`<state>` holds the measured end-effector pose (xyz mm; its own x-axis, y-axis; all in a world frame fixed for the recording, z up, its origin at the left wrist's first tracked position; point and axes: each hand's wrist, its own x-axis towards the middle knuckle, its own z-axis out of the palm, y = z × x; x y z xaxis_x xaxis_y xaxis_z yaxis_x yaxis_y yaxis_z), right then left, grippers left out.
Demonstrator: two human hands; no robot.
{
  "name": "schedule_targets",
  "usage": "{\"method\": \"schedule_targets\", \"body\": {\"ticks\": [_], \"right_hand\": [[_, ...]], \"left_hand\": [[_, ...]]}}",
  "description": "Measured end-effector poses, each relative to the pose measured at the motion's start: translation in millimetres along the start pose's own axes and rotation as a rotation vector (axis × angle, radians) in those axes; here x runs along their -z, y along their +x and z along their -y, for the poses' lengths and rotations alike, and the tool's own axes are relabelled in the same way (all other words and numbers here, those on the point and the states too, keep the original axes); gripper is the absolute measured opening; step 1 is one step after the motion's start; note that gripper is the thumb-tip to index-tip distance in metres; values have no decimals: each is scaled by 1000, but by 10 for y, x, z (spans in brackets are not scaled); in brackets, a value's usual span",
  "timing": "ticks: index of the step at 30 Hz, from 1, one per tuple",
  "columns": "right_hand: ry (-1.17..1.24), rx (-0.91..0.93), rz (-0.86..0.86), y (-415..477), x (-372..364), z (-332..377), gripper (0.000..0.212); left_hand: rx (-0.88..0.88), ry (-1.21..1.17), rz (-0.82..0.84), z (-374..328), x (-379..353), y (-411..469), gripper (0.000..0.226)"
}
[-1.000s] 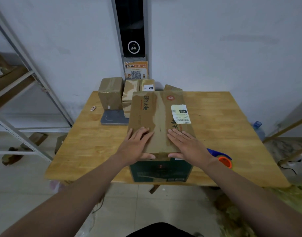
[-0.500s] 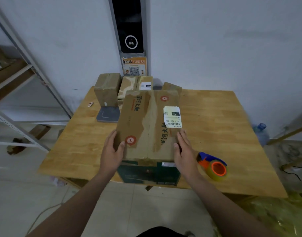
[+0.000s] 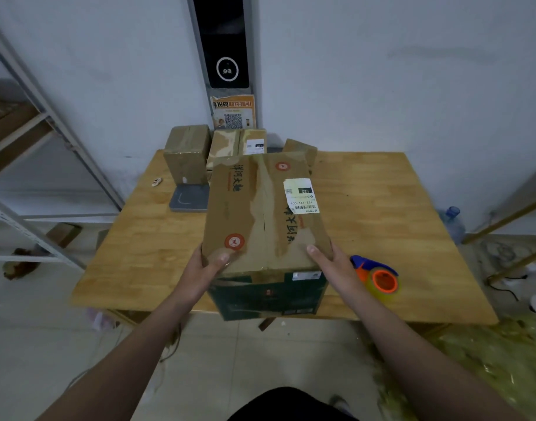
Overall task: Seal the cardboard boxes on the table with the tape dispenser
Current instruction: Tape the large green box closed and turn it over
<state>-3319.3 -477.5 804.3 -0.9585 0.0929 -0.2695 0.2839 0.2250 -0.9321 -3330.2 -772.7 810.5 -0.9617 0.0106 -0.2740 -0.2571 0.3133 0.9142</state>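
The left hand (image 3: pixel 206 268) gripped the near left corner of the large cardboard box (image 3: pixel 262 220), thumb pressed on the top flap just below a round red sticker and fingers wrapped down the side, out of sight. The right hand (image 3: pixel 332 264) held the near right corner the same way, thumb on top and palm against the side wall. The box sat at the front edge of the table (image 3: pixel 382 208), its dark green front face overhanging slightly. Its two brown top flaps were folded shut and met along a centre seam; whether any fresh tape crossed that seam was hard to tell through the torn paper patches. A white shipping label (image 3: pixel 301 196) was stuck on the right flap.

Just beside the right wrist lay the tape dispenser (image 3: pixel 379 278), blue and orange with a roll of clear tape, resting on the table apart from the box.

Behind the large box, three small boxes stood by the wall: one (image 3: pixel 187 153) on a grey pad (image 3: pixel 189 199), one (image 3: pixel 239 144) bearing a label, and a third (image 3: pixel 300 148) partly hidden. A tiny pale object (image 3: pixel 157 181) lay near the far left edge. A metal shelf rack (image 3: pixel 48 123) stood to the left, and a water bottle (image 3: pixel 452 220) stood on the floor to the right.
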Motion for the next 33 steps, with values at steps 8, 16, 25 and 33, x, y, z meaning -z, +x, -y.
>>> {"method": "schedule_targets", "body": {"ticks": [8, 16, 25, 33], "right_hand": [[-195, -7, 96, -190, 8, 36, 125], [-196, 69, -17, -389, 18, 185, 106], [-246, 224, -192, -605, 527, 619, 98], [-250, 238, -394, -438, 1333, 780, 98]], "left_hand": [[11, 181, 157, -47, 200, -15, 120], [-88, 99, 188, -49, 234, -147, 119], [-252, 81, 241, -685, 90, -134, 99], [-431, 139, 298, -1556, -590, 378, 94]]}}
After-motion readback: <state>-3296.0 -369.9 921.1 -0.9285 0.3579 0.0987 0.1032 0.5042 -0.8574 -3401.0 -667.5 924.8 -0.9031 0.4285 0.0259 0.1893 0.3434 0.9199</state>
